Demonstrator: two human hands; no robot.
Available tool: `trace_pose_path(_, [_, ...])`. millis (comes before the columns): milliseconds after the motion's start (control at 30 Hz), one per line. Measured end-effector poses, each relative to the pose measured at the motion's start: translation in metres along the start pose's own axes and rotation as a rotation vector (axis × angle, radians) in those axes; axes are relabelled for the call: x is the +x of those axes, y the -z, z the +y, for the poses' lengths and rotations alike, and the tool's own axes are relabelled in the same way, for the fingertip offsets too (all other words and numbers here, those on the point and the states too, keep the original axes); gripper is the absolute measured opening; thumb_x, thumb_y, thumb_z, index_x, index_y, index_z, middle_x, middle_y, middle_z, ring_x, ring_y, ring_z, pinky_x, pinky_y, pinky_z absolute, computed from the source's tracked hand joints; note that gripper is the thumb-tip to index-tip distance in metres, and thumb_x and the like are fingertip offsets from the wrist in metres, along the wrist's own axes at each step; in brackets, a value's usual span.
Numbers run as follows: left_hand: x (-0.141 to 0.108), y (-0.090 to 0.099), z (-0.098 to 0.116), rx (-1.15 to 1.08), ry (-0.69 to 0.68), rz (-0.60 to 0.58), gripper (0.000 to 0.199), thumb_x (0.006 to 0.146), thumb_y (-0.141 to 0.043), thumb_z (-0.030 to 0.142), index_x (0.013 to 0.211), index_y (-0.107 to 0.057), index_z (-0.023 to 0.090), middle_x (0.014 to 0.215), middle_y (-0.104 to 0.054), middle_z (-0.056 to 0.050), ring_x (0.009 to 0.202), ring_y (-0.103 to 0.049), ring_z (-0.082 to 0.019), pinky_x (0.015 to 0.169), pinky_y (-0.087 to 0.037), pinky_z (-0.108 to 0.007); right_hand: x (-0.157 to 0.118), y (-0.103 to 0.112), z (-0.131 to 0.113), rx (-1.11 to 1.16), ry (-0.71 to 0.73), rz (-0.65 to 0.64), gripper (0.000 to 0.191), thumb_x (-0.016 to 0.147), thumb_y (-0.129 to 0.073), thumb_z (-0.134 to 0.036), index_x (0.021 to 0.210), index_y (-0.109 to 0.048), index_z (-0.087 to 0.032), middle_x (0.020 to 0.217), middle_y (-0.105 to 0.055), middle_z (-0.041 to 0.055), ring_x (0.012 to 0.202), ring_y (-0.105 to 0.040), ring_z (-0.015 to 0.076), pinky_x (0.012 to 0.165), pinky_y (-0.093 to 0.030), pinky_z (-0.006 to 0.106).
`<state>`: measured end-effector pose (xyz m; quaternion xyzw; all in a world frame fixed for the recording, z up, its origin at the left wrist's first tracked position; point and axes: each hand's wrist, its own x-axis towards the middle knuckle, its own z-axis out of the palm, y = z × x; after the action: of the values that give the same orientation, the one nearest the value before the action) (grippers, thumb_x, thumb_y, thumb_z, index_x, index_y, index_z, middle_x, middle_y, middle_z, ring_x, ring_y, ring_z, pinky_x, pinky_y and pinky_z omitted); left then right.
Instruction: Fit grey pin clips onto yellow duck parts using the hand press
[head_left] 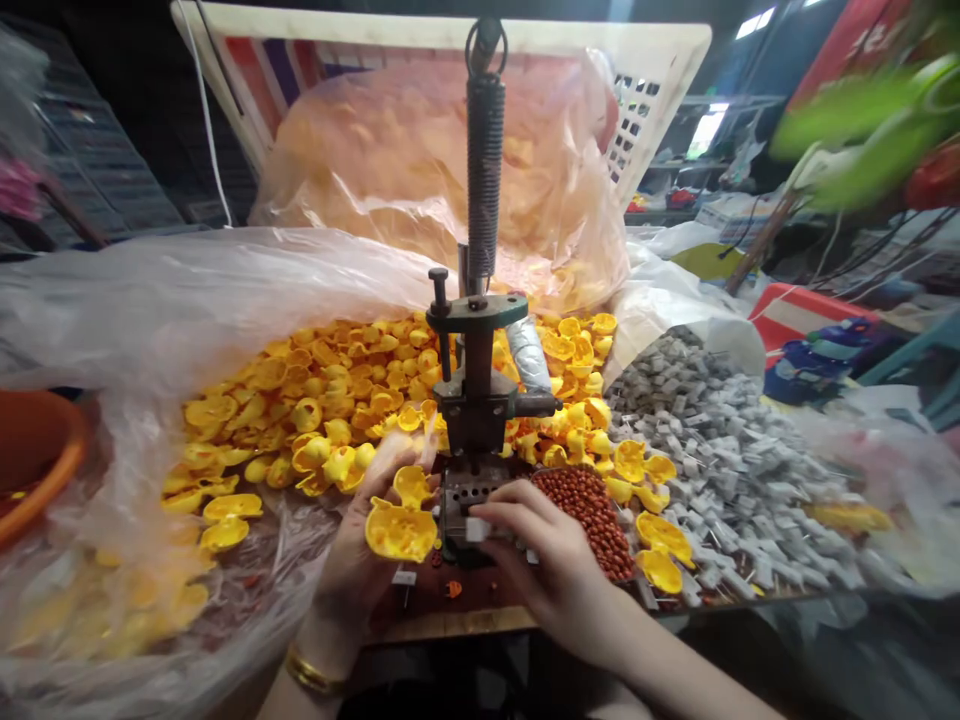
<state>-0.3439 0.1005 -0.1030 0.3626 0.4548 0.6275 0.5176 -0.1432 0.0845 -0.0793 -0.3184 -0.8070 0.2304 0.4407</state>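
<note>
My left hand (364, 540) is closed around a yellow plastic half-shell (401, 530), its hollow side turned toward me, left of the press. In my right hand (544, 555) a small light-grey plastic block (476, 529) is pinched between the fingertips, close to the press's base. The hand press (480, 400) stands upright in the middle, with a spring column on top and a metal fixture (469, 490) with a row of holes below. Behind my right fingers sits a heap of small red-brown beads (585, 515).
Yellow shells (330, 390) pile up behind the press. Grey blocks with metal pins (720, 460) are heaped at right. A white plastic crate (660, 120) holds a clear bag at the back. An orange tub (45, 450) stands left; a blurred green fan (870, 130) is upper right.
</note>
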Motion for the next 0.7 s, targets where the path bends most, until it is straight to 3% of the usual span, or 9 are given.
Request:
trace_pose_path(100, [-0.003,-0.007,-0.004,-0.076,0.132,-0.142,0.045,0.069,-0.073,0.018,0.113,-0.069,0.023,0.120,-0.068,-0.010,0.095,-0.069,-0.026,0.074,-0.057,-0.031,-0.002,-0.017,-0.009,-0.153,0.094,-0.083,0.029,0.090,-0.046,-0.008,0.116,-0.058,-0.014,0.105,-0.062,0.0123,0.093,-0.057,0.0209,0.078,-0.052,0.035])
trace_pose_path(200, [-0.003,-0.005,-0.003,-0.079,0.150,-0.183,0.045,0.069,-0.075,0.021,0.113,-0.069,0.021,0.122,-0.068,-0.011,0.091,-0.070,-0.025,0.070,-0.057,-0.027,-0.005,-0.020,-0.013,-0.149,0.097,-0.144,0.033,0.088,-0.045,-0.006,0.118,-0.056,-0.015,0.109,-0.062,0.0122,0.095,-0.057,0.0220,0.080,-0.052,0.037])
trace_pose_path(333, [-0.006,-0.006,0.000,0.045,0.070,-0.152,0.044,0.066,-0.077,0.027,0.108,-0.072,0.019,0.118,-0.069,-0.013,0.096,-0.068,-0.028,0.075,-0.056,-0.029,-0.011,-0.023,-0.016,-0.010,0.021,-0.065,0.033,0.087,-0.045,-0.005,0.116,-0.056,-0.019,0.110,-0.061,0.0106,0.097,-0.058,0.0197,0.081,-0.053,0.032])
trace_pose_path(467, [-0.009,-0.010,0.002,0.087,0.000,-0.128,0.039,0.061,-0.080,0.028,0.099,-0.076,0.020,0.119,-0.068,-0.011,0.110,-0.062,-0.031,0.087,-0.052,-0.031,-0.018,-0.030,-0.015,-0.116,0.128,0.036,0.036,0.089,-0.046,-0.008,0.122,-0.052,-0.018,0.103,-0.063,0.0120,0.090,-0.059,0.0208,0.072,-0.052,0.035])
trace_pose_path(600, [-0.009,-0.012,-0.003,-0.025,0.032,-0.145,0.040,0.066,-0.078,0.029,0.105,-0.073,0.021,0.115,-0.070,-0.011,0.096,-0.067,-0.027,0.079,-0.055,-0.030,-0.019,-0.036,-0.013,-0.271,0.104,0.069,0.038,0.089,-0.046,-0.011,0.125,-0.054,-0.020,0.103,-0.063,0.0130,0.090,-0.058,0.0237,0.071,-0.053,0.039])
trace_pose_path(700, [-0.013,-0.015,-0.013,-0.129,0.069,-0.125,0.040,0.071,-0.075,0.030,0.110,-0.069,0.024,0.120,-0.068,-0.010,0.091,-0.069,-0.024,0.073,-0.056,-0.030,-0.016,-0.037,-0.010,-0.198,0.025,0.100,0.034,0.089,-0.051,-0.018,0.121,-0.059,-0.025,0.115,-0.054,0.0132,0.101,-0.056,0.0239,0.080,-0.055,0.039])
